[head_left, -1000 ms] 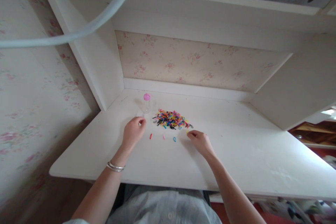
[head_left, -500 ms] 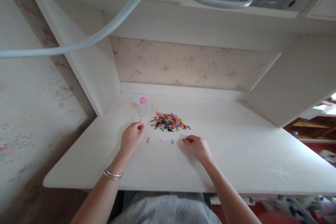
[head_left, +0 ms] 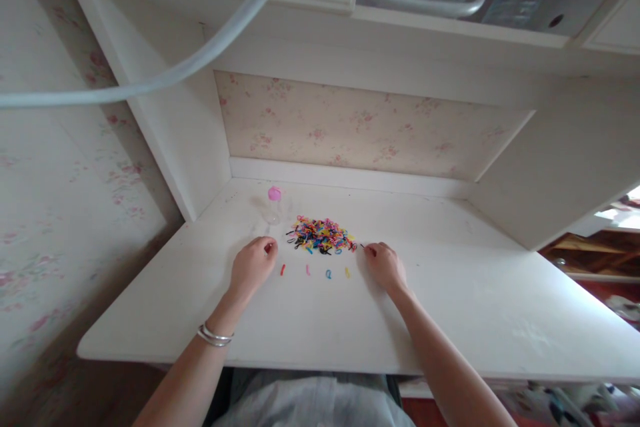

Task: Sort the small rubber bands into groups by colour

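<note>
Here, the right hand (head_left: 388, 268) pinches a black band (head_left: 363, 245) beside the pile (head_left: 321, 235); the left hand (head_left: 253, 264) curls, its grip unclear.

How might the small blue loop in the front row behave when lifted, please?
The blue, rubbery-looking loop is probably floppy, given its curled outline. Far smaller than the bare right hand, it should be light. Flat on the white table, it likely won't roll.

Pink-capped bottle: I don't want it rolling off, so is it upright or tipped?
Upright: the clear bottle stands on the white desk, its pink cap uppermost.
</note>
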The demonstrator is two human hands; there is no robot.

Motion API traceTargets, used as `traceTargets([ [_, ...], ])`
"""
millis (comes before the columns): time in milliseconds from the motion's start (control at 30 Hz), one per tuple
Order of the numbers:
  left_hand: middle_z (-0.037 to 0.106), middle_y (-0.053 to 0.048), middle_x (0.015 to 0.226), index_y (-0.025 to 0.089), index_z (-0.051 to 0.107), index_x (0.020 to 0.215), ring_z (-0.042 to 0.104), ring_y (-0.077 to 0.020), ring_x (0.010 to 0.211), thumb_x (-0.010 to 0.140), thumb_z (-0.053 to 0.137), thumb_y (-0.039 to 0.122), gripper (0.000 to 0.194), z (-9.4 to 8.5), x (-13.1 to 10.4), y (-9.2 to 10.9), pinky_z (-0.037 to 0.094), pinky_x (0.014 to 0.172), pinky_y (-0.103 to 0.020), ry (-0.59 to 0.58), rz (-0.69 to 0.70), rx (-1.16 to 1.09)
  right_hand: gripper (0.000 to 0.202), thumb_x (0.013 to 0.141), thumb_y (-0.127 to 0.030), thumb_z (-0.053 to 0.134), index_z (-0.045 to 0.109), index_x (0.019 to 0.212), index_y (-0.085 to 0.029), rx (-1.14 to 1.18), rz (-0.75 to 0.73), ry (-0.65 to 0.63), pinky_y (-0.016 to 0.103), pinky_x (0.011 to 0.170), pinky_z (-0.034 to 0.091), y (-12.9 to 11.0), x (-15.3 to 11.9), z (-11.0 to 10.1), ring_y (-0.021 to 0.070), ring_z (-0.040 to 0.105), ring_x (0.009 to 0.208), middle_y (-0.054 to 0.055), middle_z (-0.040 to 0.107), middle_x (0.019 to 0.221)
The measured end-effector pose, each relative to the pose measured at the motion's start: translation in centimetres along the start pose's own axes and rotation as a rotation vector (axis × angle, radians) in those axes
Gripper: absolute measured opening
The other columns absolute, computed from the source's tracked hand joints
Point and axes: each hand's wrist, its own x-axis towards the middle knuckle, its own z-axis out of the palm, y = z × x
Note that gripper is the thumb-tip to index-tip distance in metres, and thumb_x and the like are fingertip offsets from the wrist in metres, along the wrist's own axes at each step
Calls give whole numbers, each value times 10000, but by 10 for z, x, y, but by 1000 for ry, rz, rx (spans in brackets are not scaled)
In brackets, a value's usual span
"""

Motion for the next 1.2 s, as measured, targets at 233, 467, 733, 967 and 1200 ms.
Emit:
traceTargets([
  [233,695,-22,861,236,643,846,621,-157,743,845,437,284,212,0,-2,2,417,689,-241,-27,10,-1,337,890,-375,370,679,894,-241,-11,19,92,230,656,352,30,-27,-13,134,571,760,18,636,869],
  [467,700,5,768,247,666,795,625,-146,708,815,463,332,220,0,-4,5,425,674,-227,-158,57,-58,346,882,-411,373,688,909,-269,-50,85,54,242,609,337,49,-69,-20,135,566,718,15,641,880],
  [733,687,17,771,257,663,887,615,-141,705,709,566,283,204,2,-9,9,432,673,-221,-266,98,-48,328,863,-404,425,648,1044,-245,-23,14,141,248,721,379,14,-79,-15,150,568,831,29,626,960],
  [967,694,13,759,274,673,853,613,-146,687,729,534,241,190,6,-11,8,407,624,-231,-311,116,8,285,887,-386,434,688,954,-275,-38,-151,38,260,778,365,-38,-81,1,175,566,891,38,644,925],
  [1200,712,1,854,272,683,828,624,-155,751,741,518,220,193,6,-10,6,427,668,-241,-298,120,34,332,907,-346,389,705,843,-264,-111,-89,54,265,733,349,-36,-77,2,164,574,811,36,650,843],
])
